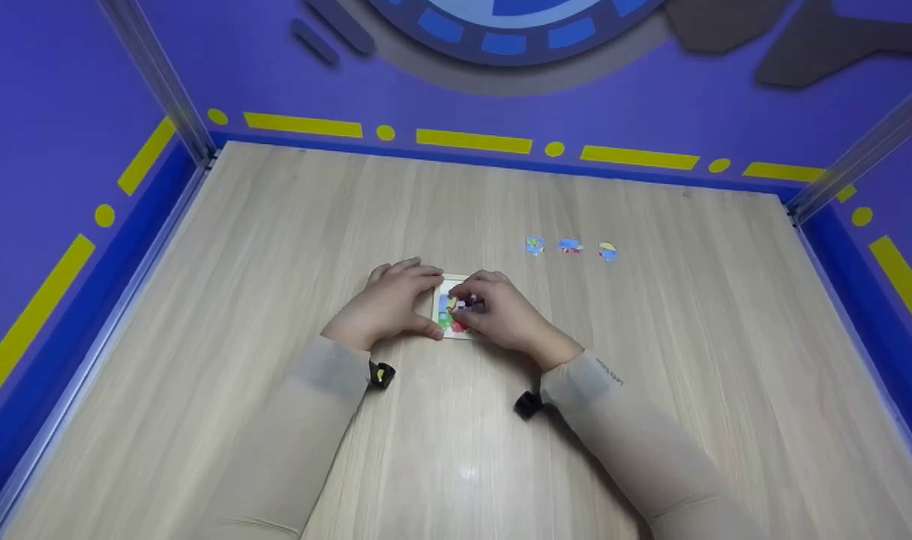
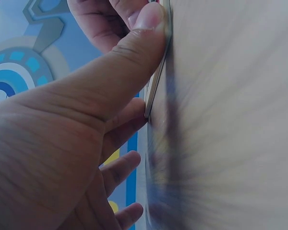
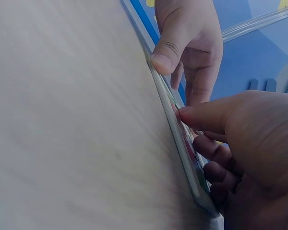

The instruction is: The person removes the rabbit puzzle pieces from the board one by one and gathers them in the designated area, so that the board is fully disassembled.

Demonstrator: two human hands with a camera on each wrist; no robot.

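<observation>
A small jigsaw puzzle board [image 1: 456, 337] with a pale raised frame lies flat on the table, partly covered by the right hand. Several coloured pieces show inside it. My left hand [image 1: 392, 304] holds the board's left side, thumb at the near corner and index finger at the far one; its other fingers spread beyond. Over the board's right part, my right hand [image 1: 507, 313] has thumb and fingers curled down onto a puzzle piece, mostly hidden by the fingers. In the right wrist view the thumb tip [image 3: 186, 114] meets the picture surface.
Beyond the right hand three loose puzzle pieces lie in a row: one blue-green [image 1: 535, 245], one blue and red [image 1: 570, 245], one blue and yellow [image 1: 608, 251]. Purple panels [image 1: 471, 105] with yellow marks border the wooden table [image 1: 336, 202] at the back and sides.
</observation>
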